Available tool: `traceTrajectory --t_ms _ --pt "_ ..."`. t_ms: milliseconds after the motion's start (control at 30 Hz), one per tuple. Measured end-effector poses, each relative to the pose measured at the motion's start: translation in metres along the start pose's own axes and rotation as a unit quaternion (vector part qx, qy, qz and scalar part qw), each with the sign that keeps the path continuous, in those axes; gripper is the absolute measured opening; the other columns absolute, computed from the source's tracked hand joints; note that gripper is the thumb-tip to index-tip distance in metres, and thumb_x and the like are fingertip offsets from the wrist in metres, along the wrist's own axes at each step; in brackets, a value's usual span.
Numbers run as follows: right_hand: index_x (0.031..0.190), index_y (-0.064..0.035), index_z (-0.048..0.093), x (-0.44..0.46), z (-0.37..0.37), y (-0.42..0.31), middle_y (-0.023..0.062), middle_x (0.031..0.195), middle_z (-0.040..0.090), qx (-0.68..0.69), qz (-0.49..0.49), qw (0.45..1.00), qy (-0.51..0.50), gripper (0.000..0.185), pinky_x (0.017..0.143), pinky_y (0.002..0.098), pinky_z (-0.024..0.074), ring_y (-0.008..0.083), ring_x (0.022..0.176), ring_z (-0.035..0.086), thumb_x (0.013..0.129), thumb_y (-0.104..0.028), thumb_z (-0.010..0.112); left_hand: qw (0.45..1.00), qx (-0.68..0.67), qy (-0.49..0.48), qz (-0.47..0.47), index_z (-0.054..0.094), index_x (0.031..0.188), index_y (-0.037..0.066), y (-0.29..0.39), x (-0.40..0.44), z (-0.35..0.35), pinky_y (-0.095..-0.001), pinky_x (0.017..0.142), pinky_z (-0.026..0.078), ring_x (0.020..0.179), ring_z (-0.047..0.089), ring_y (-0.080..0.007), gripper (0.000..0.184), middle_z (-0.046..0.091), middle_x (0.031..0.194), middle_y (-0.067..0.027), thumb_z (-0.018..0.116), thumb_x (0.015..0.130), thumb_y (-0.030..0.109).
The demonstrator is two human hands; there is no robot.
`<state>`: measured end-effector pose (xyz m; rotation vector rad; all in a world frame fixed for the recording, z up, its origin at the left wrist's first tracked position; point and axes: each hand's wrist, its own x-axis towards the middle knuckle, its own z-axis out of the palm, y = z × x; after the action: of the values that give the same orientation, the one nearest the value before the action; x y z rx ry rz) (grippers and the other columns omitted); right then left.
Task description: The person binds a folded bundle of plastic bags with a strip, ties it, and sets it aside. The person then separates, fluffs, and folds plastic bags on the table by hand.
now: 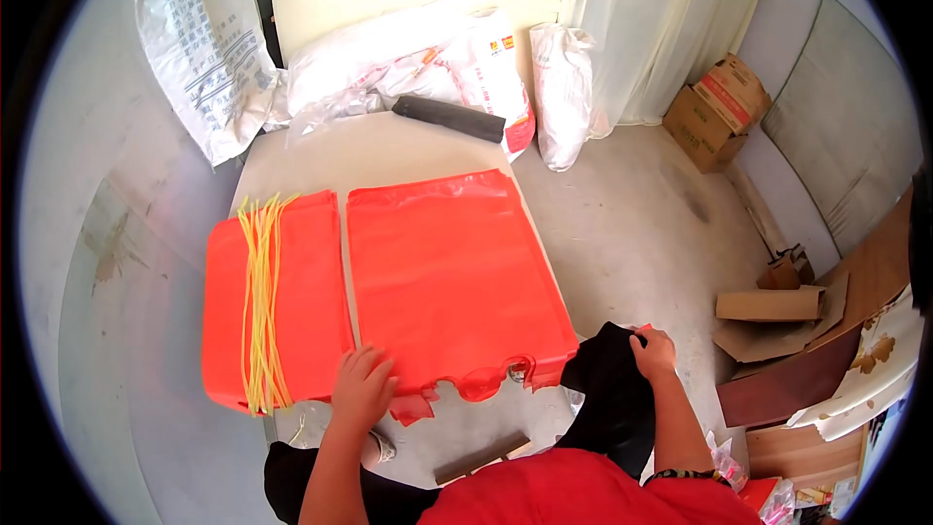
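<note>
Two flat stacks of red plastic bags lie side by side on the table. The right stack of bags (452, 272) has cut-out handles along its near edge. Across the left stack of bags (316, 301) runs a bundle of yellow ties (260, 311). My left hand (364, 384) rests at the near edge, by the gap between the stacks, its fingers stretched out and holding nothing visible. Over my right knee is my right hand (655, 354), fingers curled. A small bit of red shows at its fingertips, too small to make out.
A dark roll (449, 119) lies at the back of the pale table (301, 160). Behind it are white sacks (389, 49), with another sack (562, 97) on the floor. Cardboard boxes (714, 117) stand far right; an opened carton (777, 306) lies nearer.
</note>
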<state>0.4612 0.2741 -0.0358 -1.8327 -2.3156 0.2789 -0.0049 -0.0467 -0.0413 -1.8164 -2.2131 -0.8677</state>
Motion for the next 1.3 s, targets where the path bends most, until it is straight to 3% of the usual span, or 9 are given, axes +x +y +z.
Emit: traceTrajectory --t_ms 33,133,467,567,700,733,800,833,1300 --pt "0.108 -0.0121 0.077 0.001 -0.001 -0.001 0.0113 0.111 0.074 -0.004 0.0 1.0 -0.002 0.028 0.098 0.0426 0.0519 0.0309 0.11 0.066 0.092 -0.034 0.069 0.999 -0.031 0.032 0.004 0.066 0.083 0.006 -0.002 -0.006 -0.001 -0.0459 0.076 0.053 0.09 0.065 -0.0325 0.017 0.065 0.094 -0.0118 0.079 0.075 0.015" --pt "0.108 -0.0119 0.077 0.001 -0.002 -0.004 0.0105 0.111 0.074 -0.003 -0.009 1.0 0.001 0.028 0.098 0.043 0.0515 0.0311 0.11 0.065 0.092 -0.034 0.068 0.996 -0.025 0.086 -0.006 0.046 0.06 0.008 0.004 -0.022 -0.015 -0.0449 0.053 0.039 0.059 0.052 -0.032 0.03 0.049 0.064 -0.0093 0.074 0.07 0.005" --pt "0.109 -0.0111 0.077 0.0 -0.004 -0.007 0.0078 0.116 0.075 0.006 -0.006 1.0 -0.015 0.03 0.101 0.0428 0.0506 0.0311 0.112 0.065 0.093 -0.035 0.066 0.997 -0.072 0.032 0.009 0.038 0.054 0.011 0.014 -0.053 -0.023 -0.0451 0.044 0.036 0.046 0.05 -0.0322 0.038 0.046 0.051 -0.0082 0.073 0.066 0.01" --pt "0.11 -0.011 0.077 -0.003 -0.013 -0.013 0.0075 0.116 0.075 0.012 -0.007 1.0 -0.02 0.031 0.101 0.043 0.0506 0.0309 0.113 0.064 0.093 -0.035 0.066 0.998 -0.054 -0.005 0.012 0.038 0.052 0.011 0.012 -0.069 -0.017 -0.0455 0.044 0.037 0.047 0.051 -0.0328 0.038 0.046 0.051 -0.0091 0.074 0.065 0.011" --pt "0.105 -0.0106 0.077 0.004 -0.006 -0.007 0.0079 0.11 0.076 0.008 -0.034 0.999 -0.01 0.028 0.099 0.0434 0.0511 0.0318 0.108 0.066 0.091 -0.034 0.068 0.984 0.009 -0.176 -0.036 0.061 0.052 0.009 -0.014 -0.12 0.027 -0.0474 0.048 0.047 0.05 0.058 -0.0366 0.028 0.056 0.052 -0.0099 0.071 0.075 0.022" --pt "0.103 -0.0104 0.077 0.003 -0.01 -0.012 0.0086 0.106 0.076 0.01 -0.028 1.0 -0.01 0.027 0.097 0.0436 0.0515 0.0325 0.106 0.067 0.09 -0.033 0.069 0.916 0.083 -0.37 -0.13 0.075 0.082 0.008 -0.026 -0.14 0.039 -0.0509 0.071 0.056 0.078 0.069 -0.0392 0.03 0.072 0.082 -0.0121 0.063 0.085 0.036" --pt "0.103 -0.0108 0.077 0.006 -0.01 -0.013 0.0089 0.106 0.076 0.007 -0.035 0.999 -0.01 0.027 0.097 0.0435 0.0516 0.0325 0.106 0.067 0.09 -0.033 0.069 0.84 0.119 -0.528 -0.024 0.063 0.114 0.011 -0.028 -0.127 0.036 -0.0591 0.087 0.05 0.107 0.06 -0.0396 0.038 0.063 0.115 -0.0125 0.062 0.088 0.038" --pt "0.103 -0.0109 0.077 0.005 -0.009 -0.013 0.0091 0.106 0.076 0.007 -0.038 0.999 -0.01 0.027 0.097 0.0434 0.0517 0.0326 0.106 0.067 0.09 -0.033 0.069 0.809 0.121 -0.575 0.001 0.063 0.114 0.011 -0.027 -0.121 0.039 -0.0589 0.087 0.05 0.107 0.06 -0.0395 0.037 0.063 0.115 -0.0125 0.062 0.088 0.038" --pt "0.104 -0.0072 0.074 0.007 -0.007 -0.009 0.0124 0.107 0.072 0.004 -0.058 0.998 -0.002 0.029 0.093 0.0449 0.0528 0.034 0.104 0.066 0.093 -0.033 0.067 0.727 0.176 -0.627 -0.218 0.063 0.111 0.01 -0.086 -0.134 0.14 -0.0568 0.087 0.051 0.106 0.061 -0.0382 0.033 0.064 0.112 -0.0125 0.063 0.086 0.032"
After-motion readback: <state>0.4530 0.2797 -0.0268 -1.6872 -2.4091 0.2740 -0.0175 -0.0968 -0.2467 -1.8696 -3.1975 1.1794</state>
